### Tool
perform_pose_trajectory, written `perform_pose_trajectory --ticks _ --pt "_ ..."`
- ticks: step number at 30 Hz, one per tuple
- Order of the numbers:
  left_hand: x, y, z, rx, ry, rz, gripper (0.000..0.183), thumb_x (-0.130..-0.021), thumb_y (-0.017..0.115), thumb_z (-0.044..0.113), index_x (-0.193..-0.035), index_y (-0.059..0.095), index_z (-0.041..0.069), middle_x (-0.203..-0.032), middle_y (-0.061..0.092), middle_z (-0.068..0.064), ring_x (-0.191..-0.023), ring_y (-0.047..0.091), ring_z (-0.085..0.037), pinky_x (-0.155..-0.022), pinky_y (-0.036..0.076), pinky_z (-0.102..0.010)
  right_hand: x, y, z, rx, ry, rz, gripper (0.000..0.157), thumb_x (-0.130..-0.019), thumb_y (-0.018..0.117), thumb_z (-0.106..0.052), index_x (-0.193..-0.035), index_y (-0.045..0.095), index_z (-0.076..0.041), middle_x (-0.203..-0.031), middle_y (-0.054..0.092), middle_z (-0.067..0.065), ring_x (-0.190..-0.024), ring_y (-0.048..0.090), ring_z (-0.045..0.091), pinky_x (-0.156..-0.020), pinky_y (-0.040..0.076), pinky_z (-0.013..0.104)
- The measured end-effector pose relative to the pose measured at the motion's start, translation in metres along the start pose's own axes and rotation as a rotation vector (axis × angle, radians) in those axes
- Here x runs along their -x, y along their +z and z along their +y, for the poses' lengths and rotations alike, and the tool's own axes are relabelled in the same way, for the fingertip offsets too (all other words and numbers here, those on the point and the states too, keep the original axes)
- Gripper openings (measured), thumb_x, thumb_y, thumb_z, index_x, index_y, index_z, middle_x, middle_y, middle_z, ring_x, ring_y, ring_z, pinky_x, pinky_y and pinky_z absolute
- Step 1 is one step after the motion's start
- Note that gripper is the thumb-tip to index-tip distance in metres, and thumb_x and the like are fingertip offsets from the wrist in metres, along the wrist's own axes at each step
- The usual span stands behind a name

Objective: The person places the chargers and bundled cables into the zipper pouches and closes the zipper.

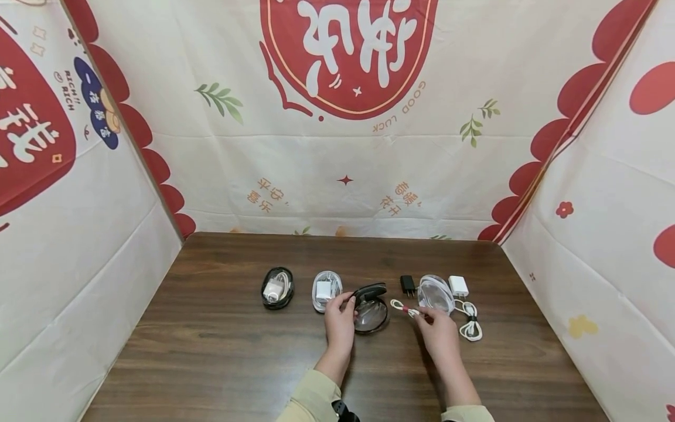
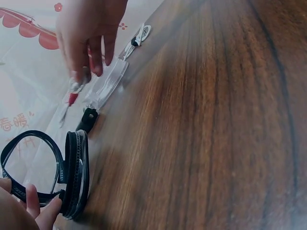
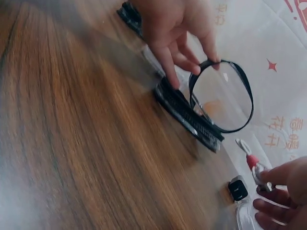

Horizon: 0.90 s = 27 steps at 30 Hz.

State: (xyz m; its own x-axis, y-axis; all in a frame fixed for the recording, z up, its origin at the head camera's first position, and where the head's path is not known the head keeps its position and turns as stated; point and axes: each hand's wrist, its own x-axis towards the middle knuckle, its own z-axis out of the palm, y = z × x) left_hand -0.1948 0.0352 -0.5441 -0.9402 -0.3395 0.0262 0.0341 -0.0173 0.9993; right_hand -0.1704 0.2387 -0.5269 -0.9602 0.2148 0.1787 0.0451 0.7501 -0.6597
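My left hand (image 1: pixel 339 325) holds the raised lid of a round, clear zip case (image 1: pixel 371 317) with black edging. The case stands unzipped, its base on the table; in the right wrist view the left fingers pinch the lid's black rim (image 3: pixel 244 86). To the right, my right hand (image 1: pixel 440 335) pinches a coiled white cable (image 1: pixel 405 308) bound with a red tie. This cable is held above the table, near the case but apart from it. Inside the case's base I make out no charger or cable.
Behind the right hand lie a black charger plug (image 1: pixel 407 285), a clear case with pale edging (image 1: pixel 435 293), a white charger plug (image 1: pixel 458 286) and a white cable with a black tie (image 1: pixel 471 323). On the left, a black-edged case (image 1: pixel 277 288) and a white-edged case (image 1: pixel 327 291) contain white chargers.
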Motion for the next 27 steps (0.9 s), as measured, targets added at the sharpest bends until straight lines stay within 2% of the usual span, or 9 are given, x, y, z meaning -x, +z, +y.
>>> perform_pose_trajectory --ticks 5,8,13,17,22,27 --pt "0.001 0.001 -0.002 0.002 0.024 0.008 0.011 -0.091 0.065 0.001 -0.098 0.073 -0.001 -0.095 0.056 -0.012 -0.065 0.065 -0.027 -0.058 0.055 -0.029 -0.001 0.007 -0.009 -0.124 -0.077 0.031 0.018 -0.084 0.073 -0.002 -0.102 0.075 0.000 -0.095 0.069 0.014 -0.082 0.065 0.025 -0.073 0.052 0.035" --pt "0.002 0.001 -0.003 0.005 0.041 0.010 0.011 -0.091 0.065 0.001 -0.098 0.073 -0.002 -0.095 0.056 -0.012 -0.064 0.065 -0.027 -0.058 0.055 -0.029 -0.003 0.014 -0.015 -0.191 -0.109 0.009 0.018 -0.081 0.076 0.001 -0.099 0.075 0.001 -0.089 0.069 0.010 -0.078 0.064 0.021 -0.070 0.052 0.028" --pt "0.003 0.001 -0.003 0.019 0.030 0.012 0.011 -0.091 0.065 0.000 -0.098 0.073 -0.002 -0.095 0.056 -0.012 -0.066 0.065 -0.030 -0.059 0.055 -0.029 -0.006 0.030 -0.022 -0.244 -0.123 -0.031 0.017 -0.078 0.077 0.002 -0.094 0.074 0.001 -0.080 0.068 0.006 -0.072 0.062 0.016 -0.065 0.051 0.025" --pt "0.004 0.001 -0.001 0.025 0.021 0.011 0.011 -0.090 0.065 0.000 -0.098 0.073 -0.002 -0.096 0.056 -0.012 -0.066 0.065 -0.031 -0.059 0.055 -0.030 -0.008 0.039 -0.027 -0.231 -0.135 -0.041 0.016 -0.078 0.077 0.002 -0.094 0.074 0.000 -0.080 0.067 0.005 -0.072 0.060 0.016 -0.065 0.050 0.027" --pt "0.005 0.001 -0.001 0.001 0.009 0.003 0.011 -0.090 0.066 0.002 -0.098 0.073 -0.001 -0.095 0.057 -0.012 -0.065 0.064 -0.027 -0.056 0.053 -0.025 -0.011 0.046 -0.029 -0.171 -0.153 -0.075 0.015 -0.079 0.077 0.000 -0.094 0.075 -0.001 -0.079 0.065 0.002 -0.073 0.059 0.016 -0.065 0.049 0.029" --pt "0.006 0.000 0.001 -0.013 0.003 -0.013 0.010 -0.090 0.067 0.004 -0.098 0.074 0.000 -0.094 0.058 -0.009 -0.066 0.065 -0.028 -0.055 0.051 -0.022 -0.016 0.050 -0.030 -0.059 -0.144 -0.087 0.016 -0.079 0.078 -0.007 -0.095 0.076 -0.007 -0.071 0.060 -0.003 -0.066 0.054 0.013 -0.061 0.044 0.031"
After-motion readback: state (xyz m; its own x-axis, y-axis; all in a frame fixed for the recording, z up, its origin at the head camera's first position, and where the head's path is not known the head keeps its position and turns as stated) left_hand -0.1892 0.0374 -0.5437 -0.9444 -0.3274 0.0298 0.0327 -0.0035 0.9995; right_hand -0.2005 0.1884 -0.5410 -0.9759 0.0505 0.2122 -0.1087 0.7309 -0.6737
